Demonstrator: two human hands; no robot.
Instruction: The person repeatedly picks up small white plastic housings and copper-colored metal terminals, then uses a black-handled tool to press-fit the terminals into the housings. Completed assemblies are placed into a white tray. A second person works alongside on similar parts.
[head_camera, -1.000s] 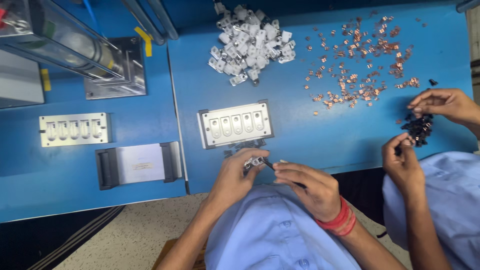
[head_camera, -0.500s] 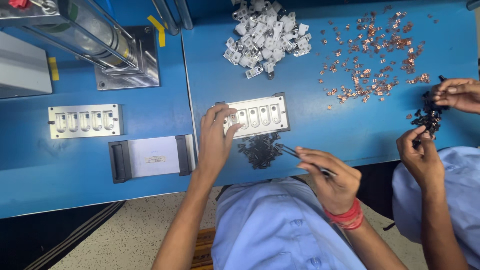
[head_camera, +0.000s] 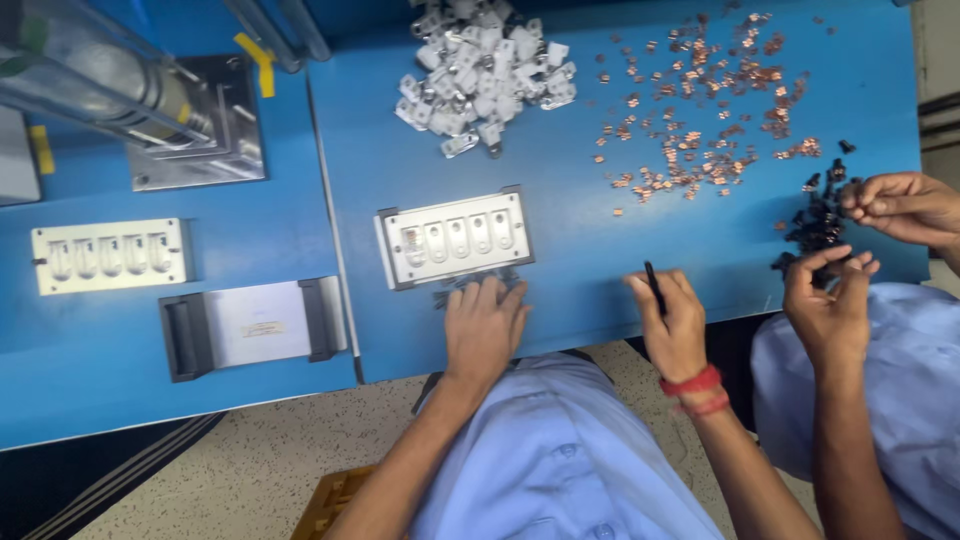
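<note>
Second metal fixture plate (head_camera: 108, 255) left, five slots. Grey flat part with black end caps (head_camera: 255, 325) below it. Press base plate (head_camera: 200, 125) upper left. Co-worker's hands (head_camera: 865, 250) at far right over black bits (head_camera: 815, 225).

Factory assembly bench (head_camera: 600, 250) — metal jigs (head_camera: 455, 237), heaped small parts (head_camera: 485, 70).
</note>
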